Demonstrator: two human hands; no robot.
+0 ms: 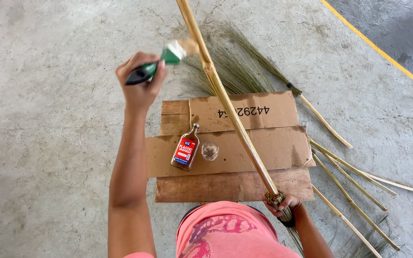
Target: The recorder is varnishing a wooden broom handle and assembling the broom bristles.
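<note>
My left hand [140,81] is raised over the floor and grips a paintbrush [161,61] with a green and black handle; its bristles touch a long bamboo broom handle [225,100]. The bamboo pole runs from the top of the view down to my right hand [283,203], which grips it where the bristles are bound on. Below the pole, on a flattened cardboard sheet [283,148], lies a small flat bottle of brown liquid [186,150] with a red and blue label. A small clear cup [210,151] stands right beside the bottle.
A wooden board [225,187] lies under the cardboard on the concrete floor. Several more bamboo brooms [354,184] lie to the right, and another broom's green bristles [237,67] fan out behind the cardboard. A yellow painted line [383,50] crosses the floor at upper right.
</note>
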